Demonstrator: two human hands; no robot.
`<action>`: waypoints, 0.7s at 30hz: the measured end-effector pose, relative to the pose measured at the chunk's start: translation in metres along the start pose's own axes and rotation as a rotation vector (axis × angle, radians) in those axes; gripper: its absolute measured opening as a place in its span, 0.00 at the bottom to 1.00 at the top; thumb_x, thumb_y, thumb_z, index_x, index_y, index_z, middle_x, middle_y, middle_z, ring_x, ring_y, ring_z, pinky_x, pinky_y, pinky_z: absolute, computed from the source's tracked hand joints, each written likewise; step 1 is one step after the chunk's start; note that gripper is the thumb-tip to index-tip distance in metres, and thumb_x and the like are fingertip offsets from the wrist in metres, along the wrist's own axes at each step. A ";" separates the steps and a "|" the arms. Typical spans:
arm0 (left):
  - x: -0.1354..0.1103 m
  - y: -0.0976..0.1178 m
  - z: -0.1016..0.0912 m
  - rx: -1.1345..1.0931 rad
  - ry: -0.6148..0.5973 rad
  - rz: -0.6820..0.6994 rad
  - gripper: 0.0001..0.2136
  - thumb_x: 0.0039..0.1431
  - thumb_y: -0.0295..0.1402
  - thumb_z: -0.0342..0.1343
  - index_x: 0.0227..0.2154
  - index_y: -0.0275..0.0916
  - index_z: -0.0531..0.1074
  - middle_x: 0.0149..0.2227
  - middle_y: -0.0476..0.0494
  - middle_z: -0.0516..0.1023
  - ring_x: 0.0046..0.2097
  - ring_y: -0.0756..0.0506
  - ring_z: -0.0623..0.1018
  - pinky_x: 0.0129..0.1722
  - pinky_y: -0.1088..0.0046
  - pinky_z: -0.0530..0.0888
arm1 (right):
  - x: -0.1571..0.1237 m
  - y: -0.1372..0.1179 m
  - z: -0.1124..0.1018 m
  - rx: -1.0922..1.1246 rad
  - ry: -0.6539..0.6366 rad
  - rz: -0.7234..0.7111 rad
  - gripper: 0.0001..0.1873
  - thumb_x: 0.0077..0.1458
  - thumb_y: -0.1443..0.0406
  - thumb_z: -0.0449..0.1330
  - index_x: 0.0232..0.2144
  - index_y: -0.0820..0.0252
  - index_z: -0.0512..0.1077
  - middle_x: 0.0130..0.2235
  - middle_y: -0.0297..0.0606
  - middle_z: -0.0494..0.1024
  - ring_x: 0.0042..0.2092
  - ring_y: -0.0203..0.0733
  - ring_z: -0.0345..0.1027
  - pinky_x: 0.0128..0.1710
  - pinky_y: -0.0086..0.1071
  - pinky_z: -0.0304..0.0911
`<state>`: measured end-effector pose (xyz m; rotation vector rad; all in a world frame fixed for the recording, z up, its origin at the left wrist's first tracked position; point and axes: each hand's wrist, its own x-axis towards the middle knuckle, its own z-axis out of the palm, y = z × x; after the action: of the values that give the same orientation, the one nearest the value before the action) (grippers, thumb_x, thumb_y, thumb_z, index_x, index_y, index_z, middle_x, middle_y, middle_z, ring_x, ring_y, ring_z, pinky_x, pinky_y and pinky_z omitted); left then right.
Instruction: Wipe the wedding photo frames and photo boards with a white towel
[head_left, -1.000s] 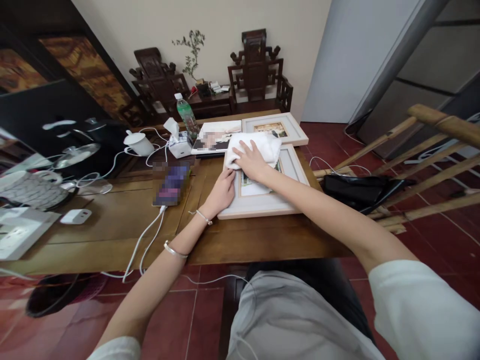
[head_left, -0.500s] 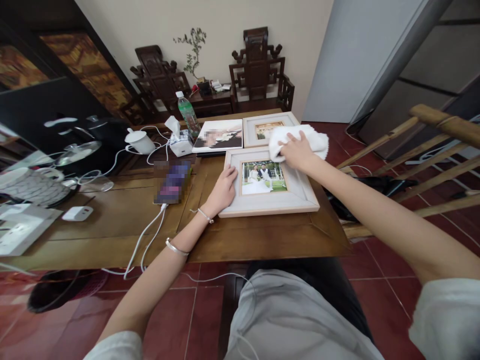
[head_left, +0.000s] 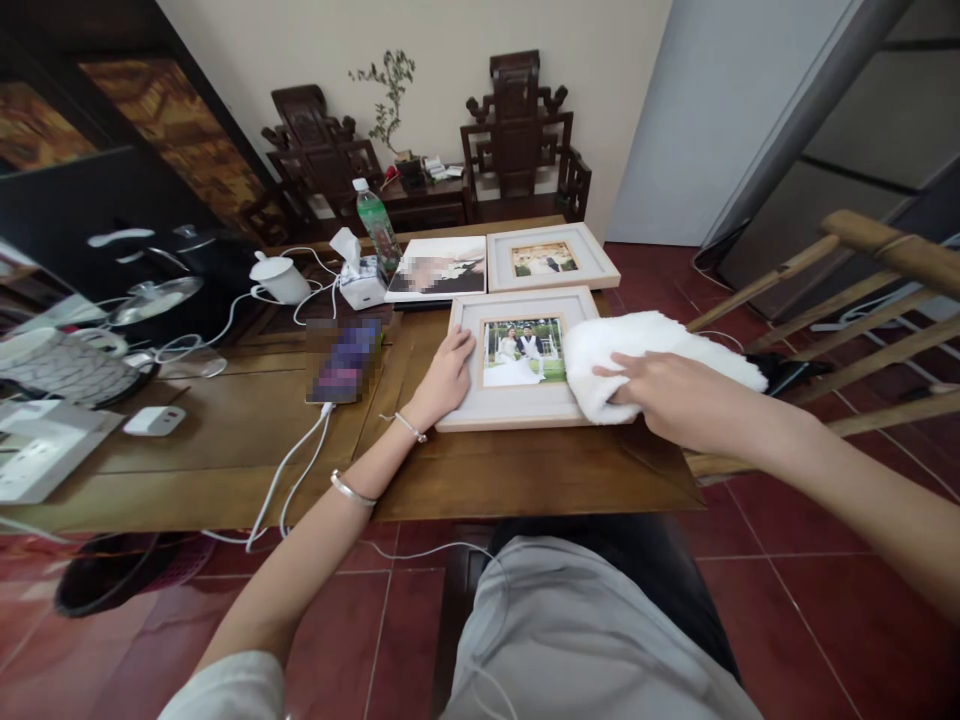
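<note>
A pale wooden picture frame [head_left: 517,408] with a wedding photo lies flat near the table's front edge. My left hand [head_left: 448,378] grips its left side, fingers over the rim. A white fluffy cloth [head_left: 652,340] is bunched in my right hand [head_left: 660,390], fingers closed round it. The cloth rests on the frame's right side, covers its right rim and hangs out past it. Behind lie a second pale picture frame [head_left: 600,262] and a white-edged photo panel [head_left: 442,262].
On the wooden table [head_left: 480,480] stand a green-labelled bottle [head_left: 377,225], a tissue box [head_left: 363,285], a lidded white cup [head_left: 281,280] and a phone [head_left: 346,362] on a white cable. A kettle [head_left: 67,365] and power strip [head_left: 52,445] are at left; a wooden chair [head_left: 885,245] is at right.
My right hand has drawn the cloth from the frame's upper right corner toward me and rightward along the right side. The left hand keeps its place on the frame.
</note>
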<state>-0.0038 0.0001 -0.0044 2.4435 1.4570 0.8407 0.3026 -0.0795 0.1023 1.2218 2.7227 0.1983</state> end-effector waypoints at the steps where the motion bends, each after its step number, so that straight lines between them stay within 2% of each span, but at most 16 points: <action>1: 0.000 0.000 0.000 0.004 -0.004 0.000 0.26 0.50 0.19 0.43 0.54 0.31 0.66 0.61 0.36 0.63 0.65 0.38 0.56 0.65 0.55 0.55 | -0.002 -0.001 -0.001 0.000 -0.020 0.010 0.20 0.42 0.78 0.52 0.34 0.60 0.78 0.51 0.45 0.75 0.51 0.50 0.68 0.45 0.39 0.62; 3: 0.000 -0.001 -0.001 0.007 -0.011 0.003 0.26 0.50 0.19 0.43 0.55 0.32 0.65 0.61 0.37 0.63 0.65 0.38 0.56 0.65 0.54 0.55 | 0.004 0.003 0.000 -0.011 -0.060 0.057 0.21 0.43 0.77 0.52 0.36 0.60 0.78 0.52 0.46 0.74 0.48 0.50 0.70 0.44 0.39 0.63; 5: 0.000 -0.001 -0.001 0.010 -0.018 0.007 0.26 0.51 0.19 0.43 0.55 0.32 0.65 0.61 0.36 0.63 0.66 0.38 0.55 0.65 0.54 0.55 | 0.019 0.013 0.005 -0.022 -0.040 0.122 0.22 0.44 0.76 0.52 0.39 0.59 0.77 0.53 0.47 0.73 0.46 0.50 0.71 0.43 0.40 0.64; 9: 0.000 0.000 -0.003 0.016 -0.024 0.006 0.26 0.51 0.19 0.43 0.55 0.31 0.65 0.61 0.35 0.62 0.66 0.38 0.55 0.65 0.55 0.55 | 0.052 0.035 0.019 -0.081 0.094 0.123 0.25 0.45 0.78 0.50 0.44 0.61 0.76 0.57 0.43 0.69 0.56 0.51 0.63 0.46 0.41 0.62; 11: -0.001 0.001 -0.003 0.010 -0.024 0.000 0.26 0.51 0.20 0.42 0.55 0.31 0.65 0.61 0.36 0.62 0.66 0.38 0.55 0.65 0.55 0.55 | 0.057 0.039 0.023 -0.105 0.125 0.094 0.25 0.45 0.78 0.50 0.44 0.61 0.75 0.59 0.42 0.67 0.59 0.52 0.58 0.48 0.42 0.61; 13: -0.001 0.002 -0.003 0.007 -0.022 -0.006 0.26 0.51 0.20 0.42 0.55 0.31 0.65 0.61 0.36 0.63 0.66 0.38 0.55 0.65 0.55 0.55 | 0.050 0.035 0.024 -0.117 0.113 0.073 0.24 0.45 0.78 0.51 0.42 0.62 0.76 0.59 0.42 0.67 0.60 0.52 0.57 0.49 0.43 0.60; 17: 0.000 0.003 -0.002 0.006 -0.002 -0.006 0.26 0.51 0.20 0.42 0.54 0.32 0.66 0.60 0.36 0.64 0.65 0.38 0.56 0.64 0.55 0.56 | 0.015 0.011 0.022 -0.120 0.071 0.010 0.20 0.44 0.76 0.53 0.38 0.60 0.77 0.58 0.41 0.68 0.59 0.52 0.58 0.49 0.45 0.60; 21: 0.000 0.004 0.000 -0.028 0.022 -0.011 0.26 0.51 0.20 0.43 0.54 0.35 0.66 0.60 0.39 0.64 0.65 0.39 0.56 0.64 0.54 0.56 | -0.009 -0.011 0.021 -0.135 0.101 0.011 0.20 0.43 0.77 0.53 0.35 0.58 0.78 0.56 0.42 0.70 0.59 0.53 0.58 0.51 0.45 0.59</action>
<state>-0.0010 -0.0014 -0.0028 2.4118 1.4545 0.8821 0.3044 -0.0919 0.0800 1.2214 2.7348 0.4490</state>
